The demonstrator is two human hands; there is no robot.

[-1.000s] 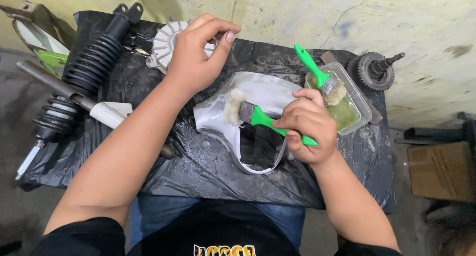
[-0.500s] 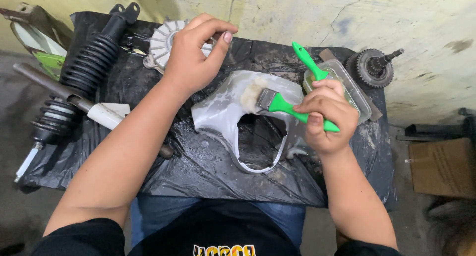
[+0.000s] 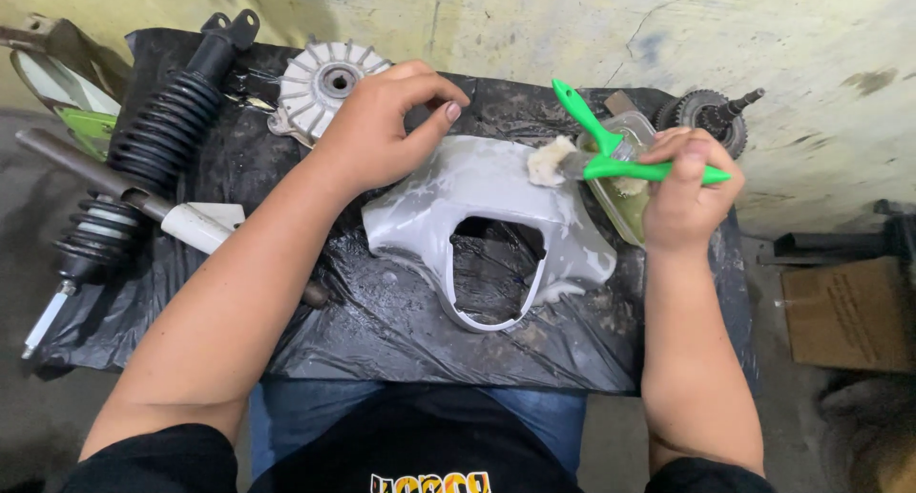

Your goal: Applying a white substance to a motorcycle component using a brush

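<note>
The left hand (image 3: 377, 130) presses curled fingers on the white plastic cover (image 3: 477, 202), which lies on the black-sheeted table (image 3: 382, 331). The right hand (image 3: 682, 192) grips a green brush (image 3: 639, 169), bristles foamy at the cover's top edge beside the tub (image 3: 630, 211). The cover looks wet all over, so most brushing seems done.

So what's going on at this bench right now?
A person is working on a white plastic cover that lies on a table draped in black plastic sheet. The left hand presses down on the cover's top edge. The right hand holds a green-handled brush, its soapy bristles at the cover's right side, above a clear tub of yellowish liquid. A second green brush rests in the tub. A black shock absorber, a finned metal hub and a gear lie around.
</note>
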